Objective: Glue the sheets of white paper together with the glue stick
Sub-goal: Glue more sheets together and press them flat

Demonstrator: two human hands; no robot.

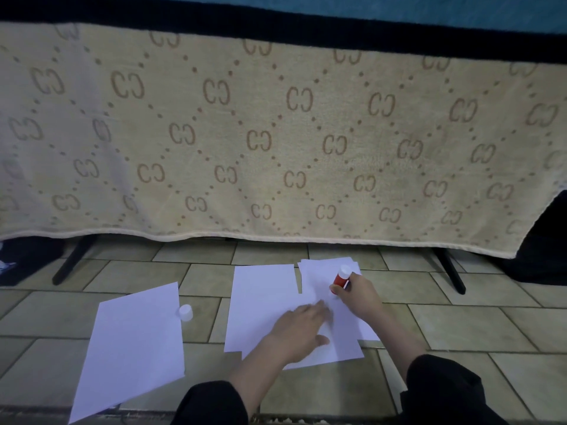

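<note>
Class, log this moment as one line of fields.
step: gluing | right hand: grips glue stick on paper sheets | left hand: presses sheets flat | cap: off, on left sheet

The sheets [264, 305] are thin, matt white paper, smooth and flat, as is the single sheet [135, 348] toward the floor's left edge. The glue stick [340, 279] looks like smooth plastic, red with a white end; its loose cap [185, 312] is white plastic too. The floor [460, 326] is beige tile with a faint sheen and dark grout lines. The blanket [276, 133] is soft, fuzzy tan cloth with a woven pattern. The legs [73, 259] beneath it look matt black.
</note>
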